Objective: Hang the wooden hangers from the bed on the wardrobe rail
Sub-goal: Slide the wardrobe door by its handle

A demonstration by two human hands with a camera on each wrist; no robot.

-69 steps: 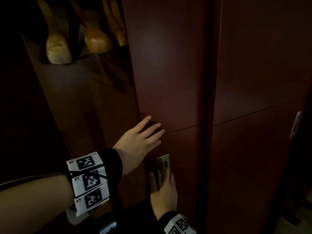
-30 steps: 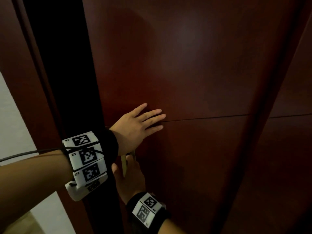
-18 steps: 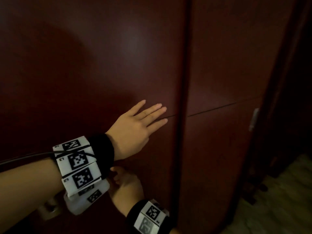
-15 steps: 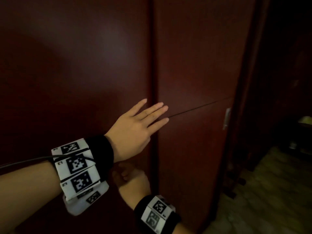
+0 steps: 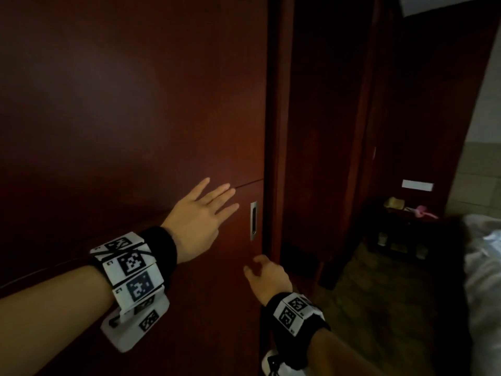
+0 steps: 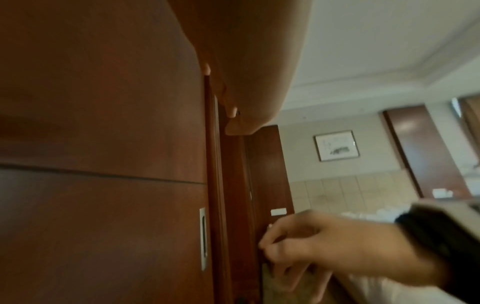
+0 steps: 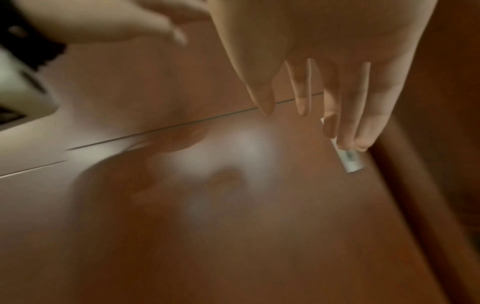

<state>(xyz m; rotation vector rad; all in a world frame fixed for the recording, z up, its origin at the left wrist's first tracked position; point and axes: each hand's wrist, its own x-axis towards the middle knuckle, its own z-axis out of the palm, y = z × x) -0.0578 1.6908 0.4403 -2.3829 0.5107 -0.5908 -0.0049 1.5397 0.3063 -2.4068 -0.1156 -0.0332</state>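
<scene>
No wooden hangers or wardrobe rail are in view; the dark red sliding wardrobe door covers the opening. My left hand is spread with straight fingers against or just off the door panel, left of the metal recessed handle. My right hand hovers below that handle with its fingers loosely curled and holds nothing. The left wrist view shows the handle and the right hand beside the door edge. The right wrist view is blurred, with my right hand's fingers in front of the handle.
A second dark wardrobe panel stands right of the door edge. Further right are a dark bedside table with small items on it and the bed's white bedding. Patterned carpet lies between wardrobe and bed.
The door has slid right and now hides the hangers seen hanging inside earlier. My right hand has come off the handle. My view has turned right, bringing the bed into sight.
</scene>
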